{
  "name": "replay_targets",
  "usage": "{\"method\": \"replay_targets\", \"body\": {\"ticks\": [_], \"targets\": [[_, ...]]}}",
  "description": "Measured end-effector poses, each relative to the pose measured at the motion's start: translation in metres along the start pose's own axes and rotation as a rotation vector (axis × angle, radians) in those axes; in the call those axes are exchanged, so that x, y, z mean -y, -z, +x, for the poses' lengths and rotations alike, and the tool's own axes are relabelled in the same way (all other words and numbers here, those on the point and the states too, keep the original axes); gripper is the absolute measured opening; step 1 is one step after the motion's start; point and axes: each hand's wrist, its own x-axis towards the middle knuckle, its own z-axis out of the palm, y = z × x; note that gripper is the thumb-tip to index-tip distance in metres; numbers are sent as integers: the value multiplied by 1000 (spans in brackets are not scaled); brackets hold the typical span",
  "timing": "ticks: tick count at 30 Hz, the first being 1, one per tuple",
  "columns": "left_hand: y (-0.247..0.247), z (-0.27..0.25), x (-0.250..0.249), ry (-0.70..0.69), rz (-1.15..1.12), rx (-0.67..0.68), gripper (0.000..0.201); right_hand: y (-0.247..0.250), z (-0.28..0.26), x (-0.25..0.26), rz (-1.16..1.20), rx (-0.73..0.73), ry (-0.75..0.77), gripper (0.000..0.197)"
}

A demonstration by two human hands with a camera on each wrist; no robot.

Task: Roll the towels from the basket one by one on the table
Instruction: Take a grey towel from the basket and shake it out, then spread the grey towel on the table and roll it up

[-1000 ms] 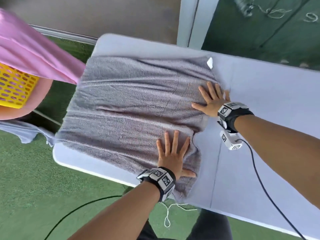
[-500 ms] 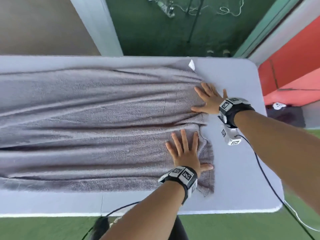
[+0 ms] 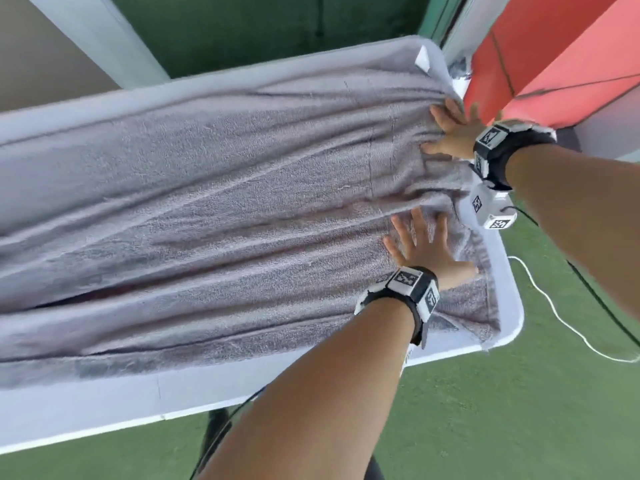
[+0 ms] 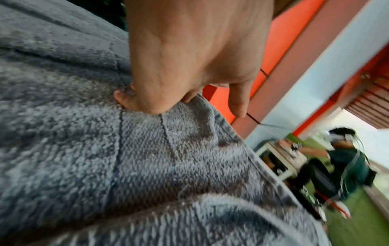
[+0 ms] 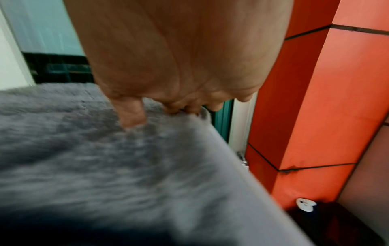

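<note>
Grey towel (image 3: 221, 209): spread lengthwise over the table (image 3: 104, 407), creased and unrolled; left hand (image 3: 426, 249) and right hand (image 3: 453, 133), fingers extended, press its right end; rolling not begun.

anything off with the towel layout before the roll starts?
The towel isn't flat: long creases run its length, and its end is bunched under both hands at the table's right end. Nothing spilled or damaged.
</note>
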Motion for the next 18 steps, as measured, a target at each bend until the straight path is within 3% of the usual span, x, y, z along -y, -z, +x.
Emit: {"method": "replay_targets", "body": {"ticks": [2, 4, 6, 8, 12, 16, 18], "targets": [[15, -17, 5, -67, -241, -94, 86, -4, -15, 13, -61, -156, 42, 74], [32, -48, 25, -155, -461, -231, 54, -16, -46, 29, 36, -321, 103, 57], [43, -86, 63, -176, -385, -375, 33, -36, -92, 42, 209, -451, 174, 47], [45, -127, 112, -132, -210, -414, 25, -68, -147, 48, 309, -460, 244, 35], [35, -200, 214, -15, -26, -438, 38, -144, -238, 32, 268, -254, 347, 26], [24, -249, 280, 169, 289, -427, 50, -189, -270, 6, 100, -232, 342, 45], [20, -262, 297, 177, 374, -410, 60, -193, -273, 3, 89, -236, 363, 50]]}}
